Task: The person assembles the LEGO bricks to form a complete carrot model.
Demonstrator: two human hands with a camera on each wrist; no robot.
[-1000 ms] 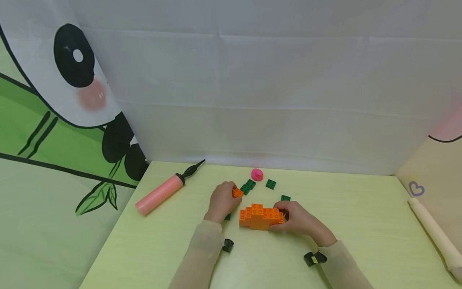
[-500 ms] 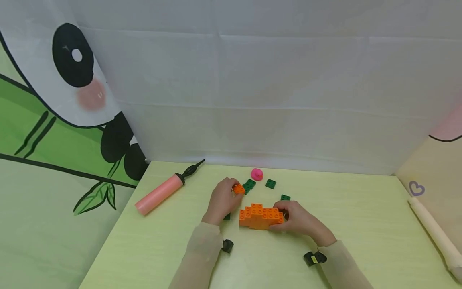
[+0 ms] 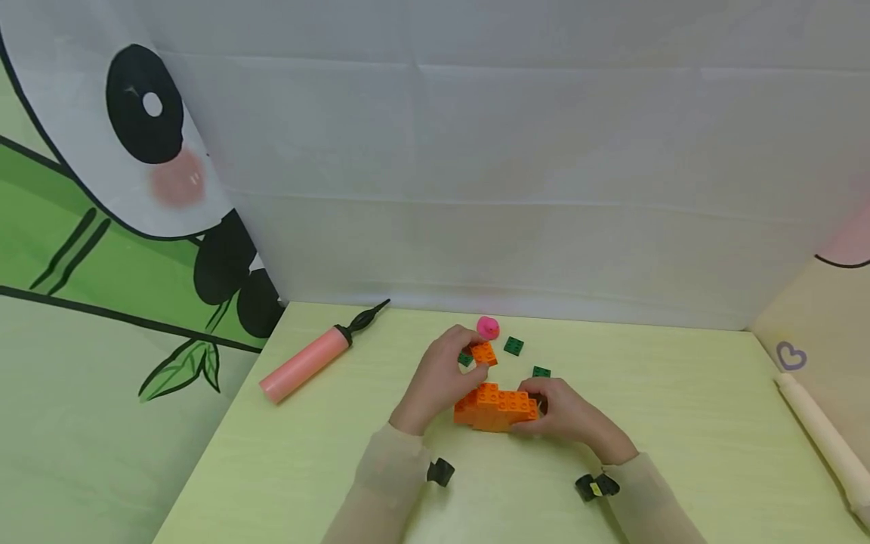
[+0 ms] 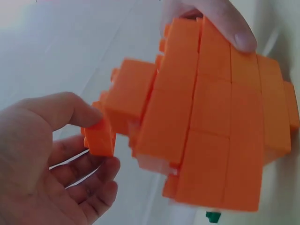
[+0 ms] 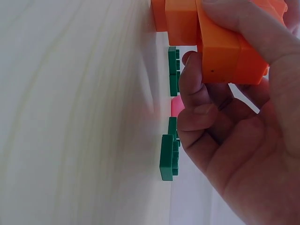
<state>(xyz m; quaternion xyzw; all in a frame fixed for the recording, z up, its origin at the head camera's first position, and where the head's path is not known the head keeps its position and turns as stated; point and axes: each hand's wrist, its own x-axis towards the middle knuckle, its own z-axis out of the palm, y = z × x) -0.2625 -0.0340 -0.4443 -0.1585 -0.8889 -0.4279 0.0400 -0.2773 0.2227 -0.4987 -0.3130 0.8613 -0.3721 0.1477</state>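
My left hand [image 3: 435, 381] pinches a small orange toy building brick [image 3: 485, 353] between thumb and fingers, studs showing. It is just behind the upper left of a stepped block of joined orange bricks [image 3: 503, 412]. In the left wrist view the small brick [image 4: 100, 140] appears close beside the block's stepped side. My right hand [image 3: 569, 414] grips the block's right end, its thumb on the near face and fingers behind. From the right wrist, the orange block [image 5: 220, 58] shows between that thumb and the fingers. Part of the block's left top is covered by my left hand.
Loose green bricks lie behind the hands: one [image 3: 513, 345] at the back, one [image 3: 541, 372] behind my right hand, and one [image 3: 465, 360] partly hidden by my left fingers. A pink toy [image 3: 488, 327] sits behind them. A pink hand pump [image 3: 306, 363] lies left on the table [image 3: 680, 423].
My left hand has moved right with the small orange brick, from beside the green bricks to behind the orange block. The right hand and the block stay nearly in place.
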